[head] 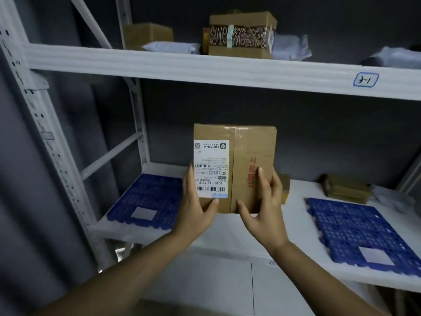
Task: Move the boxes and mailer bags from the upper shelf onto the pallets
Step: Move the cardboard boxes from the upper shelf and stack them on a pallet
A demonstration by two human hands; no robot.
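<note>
Fingers [262, 179] grip box [250, 156] above white shelf [227, 236].

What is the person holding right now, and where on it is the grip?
A labeled cardboard box, gripped at its lower end: the left hand on the label side, the right hand on the opposite side.

- Left pallet [145, 197]: top bare, open from the front.
- Right of it, a held box [234, 167] blocks the middle.
- Farther right, second pallet [355, 229] bare; small boxes [344, 188] behind.
</note>
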